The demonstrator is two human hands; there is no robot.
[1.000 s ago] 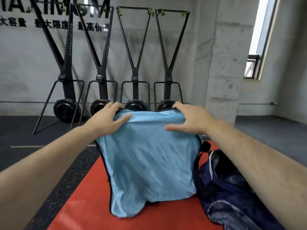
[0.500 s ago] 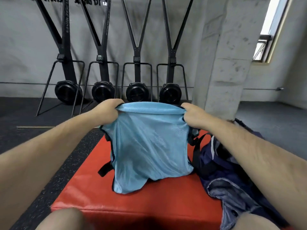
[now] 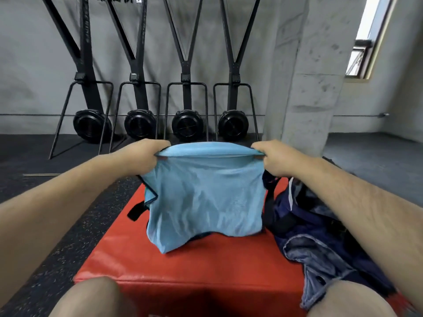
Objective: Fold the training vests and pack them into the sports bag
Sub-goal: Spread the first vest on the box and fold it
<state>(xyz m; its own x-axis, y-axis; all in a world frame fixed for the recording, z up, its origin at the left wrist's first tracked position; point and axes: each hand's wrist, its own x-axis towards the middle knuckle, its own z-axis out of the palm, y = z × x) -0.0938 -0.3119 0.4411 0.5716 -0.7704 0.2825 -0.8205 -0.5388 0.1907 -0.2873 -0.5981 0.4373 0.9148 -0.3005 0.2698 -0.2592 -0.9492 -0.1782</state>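
Note:
A light blue mesh training vest (image 3: 206,197) hangs doubled over in front of me, its lower edge touching the red padded box (image 3: 206,266). My left hand (image 3: 142,156) grips the vest's top left corner. My right hand (image 3: 277,159) grips the top right corner. The fold between them is stretched level. A dark navy sports bag (image 3: 304,223) lies open on the right side of the box, just right of the vest, partly hidden under my right forearm. A black strap (image 3: 136,211) sticks out behind the vest's left edge.
Several black ski-trainer machines (image 3: 186,124) stand against the grey wall behind the box. A concrete pillar (image 3: 304,88) rises at the right. Dark rubber floor (image 3: 45,236) surrounds the box. My knees show at the bottom edge.
My fingers went from lying flat on the vest's top to gripping its two corners. The vest has dropped lower and nearer the box, and the view has tilted down.

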